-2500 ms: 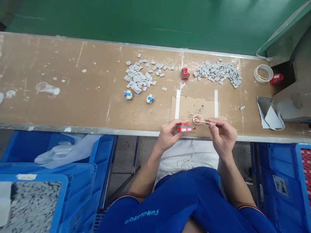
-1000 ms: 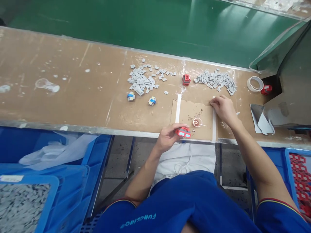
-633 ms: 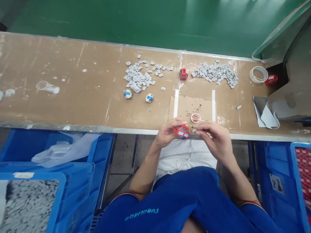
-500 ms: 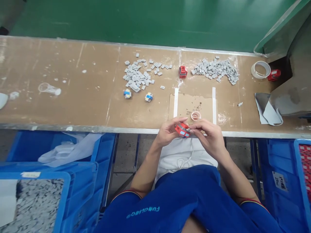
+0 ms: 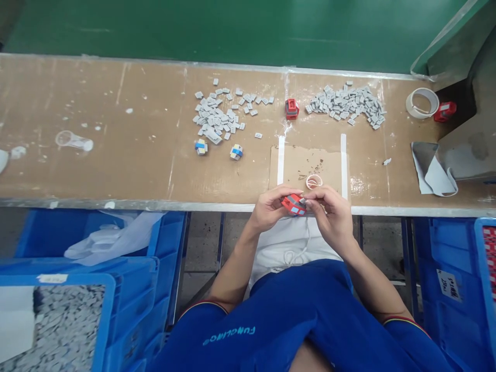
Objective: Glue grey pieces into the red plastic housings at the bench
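My left hand is closed on a red toy car body with grey and light blue parts, just above the table's front edge. At the toy's right end, my right hand is pinched on a small light grey piece, pressed against the toy or very near it; the fingertips partly hide it. Just beyond both hands sits a small round clear cup with a reddish-brown inside. Farther back stands another red toy piece, between two heaps of small grey tiles, the left heap and the right heap.
Two small blocks with blue bands, one and another, lie before the left heap. A tape roll and a red piece are at right. Blue crates flank me; the left crate holds grey pieces. White tape strips border a cardboard patch.
The toy has tilted slightly and moved a little right and up with my left hand. My right fingers stay at its right end. The whole view has shifted slightly.
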Motion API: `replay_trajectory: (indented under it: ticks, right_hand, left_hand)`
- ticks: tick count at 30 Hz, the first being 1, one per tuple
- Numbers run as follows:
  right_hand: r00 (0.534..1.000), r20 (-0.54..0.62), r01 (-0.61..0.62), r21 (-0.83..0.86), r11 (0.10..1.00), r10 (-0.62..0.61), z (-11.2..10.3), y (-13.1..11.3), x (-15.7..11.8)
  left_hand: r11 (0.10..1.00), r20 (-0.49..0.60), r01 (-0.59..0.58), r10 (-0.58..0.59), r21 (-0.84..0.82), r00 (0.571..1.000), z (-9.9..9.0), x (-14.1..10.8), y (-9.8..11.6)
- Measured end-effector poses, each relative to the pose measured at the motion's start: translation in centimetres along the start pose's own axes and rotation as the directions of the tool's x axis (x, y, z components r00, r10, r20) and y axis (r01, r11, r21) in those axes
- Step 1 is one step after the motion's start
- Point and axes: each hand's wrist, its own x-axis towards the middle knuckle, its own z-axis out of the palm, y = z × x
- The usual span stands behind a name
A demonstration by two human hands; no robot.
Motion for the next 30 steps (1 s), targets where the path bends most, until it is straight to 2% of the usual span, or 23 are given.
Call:
replay_trajectory:
  ticks: [3, 11, 15, 19, 24, 27, 30]
  right_hand:
    - [1.000, -0.014, 0.015, -0.035, 0.999, -0.015, 0.3, 0.1, -0.2]
    - [0.988, -0.054, 0.124, -0.259, 0.958, -0.143, 1.4, 0.2, -0.7]
    - [0.988, 0.003, 0.148, -0.334, 0.931, -0.156, 1.4, -0.5, -1.1]
    - [0.988, 0.106, 0.135, -0.245, 0.960, -0.112, 0.6, -0.9, -1.6]
    - [0.995, 0.079, 0.068, -0.113, 0.991, -0.060, -0.3, -0.5, -2.0]
    - [0.990, 0.135, 0.060, -0.126, 0.990, -0.043, -0.8, -0.1, -1.8]
    - [0.991, 0.133, 0.039, -0.147, 0.988, -0.019, -1.1, 0.4, -1.5]
  left_hand:
    - [1.000, -0.001, 0.008, -0.008, 0.018, 1.000, 0.0, 0.0, 0.1]
    - [0.995, -0.032, 0.044, -0.041, 0.085, 0.999, 0.0, -0.2, 0.5]
    - [0.991, -0.022, 0.025, -0.023, 0.134, 1.000, -0.1, -0.6, 0.7]
    - [0.993, 0.058, 0.005, -0.012, 0.116, 0.998, -0.6, -0.7, 0.9]
    - [0.996, 0.109, 0.045, -0.052, 0.072, 0.993, -0.8, -0.7, 0.6]
    - [0.992, 0.081, 0.119, -0.115, -0.045, 0.990, -0.5, -0.9, 0.2]
    - [0.989, 0.014, 0.113, -0.112, -0.091, 0.994, -0.1, -1.2, -0.2]
